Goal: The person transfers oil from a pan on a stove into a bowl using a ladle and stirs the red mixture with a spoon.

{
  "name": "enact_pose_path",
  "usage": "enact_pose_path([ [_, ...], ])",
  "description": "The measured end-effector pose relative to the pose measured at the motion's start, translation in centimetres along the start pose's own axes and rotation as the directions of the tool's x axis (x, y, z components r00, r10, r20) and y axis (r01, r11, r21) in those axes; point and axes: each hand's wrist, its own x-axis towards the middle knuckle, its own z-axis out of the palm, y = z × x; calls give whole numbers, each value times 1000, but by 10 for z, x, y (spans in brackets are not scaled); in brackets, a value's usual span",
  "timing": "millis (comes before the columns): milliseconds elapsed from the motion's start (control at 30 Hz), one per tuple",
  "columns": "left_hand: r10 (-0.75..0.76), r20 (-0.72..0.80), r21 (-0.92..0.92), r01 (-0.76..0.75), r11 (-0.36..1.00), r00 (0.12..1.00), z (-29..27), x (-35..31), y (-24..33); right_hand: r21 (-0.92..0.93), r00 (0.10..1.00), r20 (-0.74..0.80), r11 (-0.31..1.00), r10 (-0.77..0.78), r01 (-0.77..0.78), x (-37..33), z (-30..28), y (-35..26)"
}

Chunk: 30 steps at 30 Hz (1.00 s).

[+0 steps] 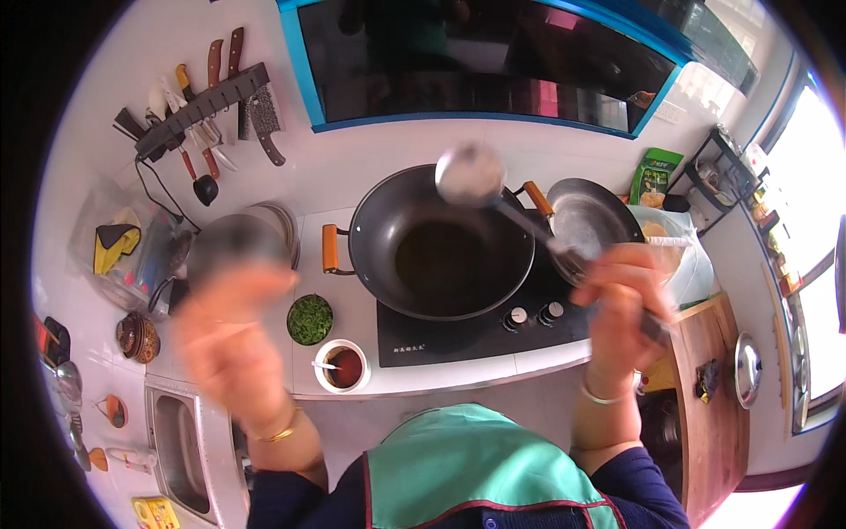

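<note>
My right hand is closed round the long handle of a metal ladle, blurred by motion. The ladle's bowl hangs above the far rim of a black wok, which stands on the cooktop with a dark pool of liquid at its bottom. To the left, my left hand is smeared by movement. It grips a dark round bowl, also blurred, over the counter; its contents cannot be made out. Nearest to that hand are a bowl of chopped greens and a white cup of reddish-brown sauce with a spoon.
A frying pan sits right of the wok. Plates stand behind my left hand. Knives hang on a wall rack. A sink is at lower left, a wooden board at right. The range hood overhangs the back.
</note>
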Motion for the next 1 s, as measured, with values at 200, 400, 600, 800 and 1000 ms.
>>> enact_pose_path([
  [200, -568, 225, -31, 589, 808, 792, 17, -47, -140, 129, 832, 249, 834, 496, -536, -68, 43, 94],
  [400, -677, 269, 111, 676, 728, 685, 4, -83, -163, -85, 868, 177, 886, 464, -456, -78, 44, 127],
  [600, -674, -38, 93, 674, 733, 738, -26, -74, -193, -400, 894, 212, 869, 395, -289, -75, 39, 112],
  [800, -761, -201, 207, 786, 583, 617, -34, -37, -241, -476, 905, 189, 842, 381, -255, -73, 39, 98],
  [1000, -712, -234, 226, 749, 623, 662, -34, -29, -275, -447, 923, 152, 858, 353, -254, -79, 35, 96],
])
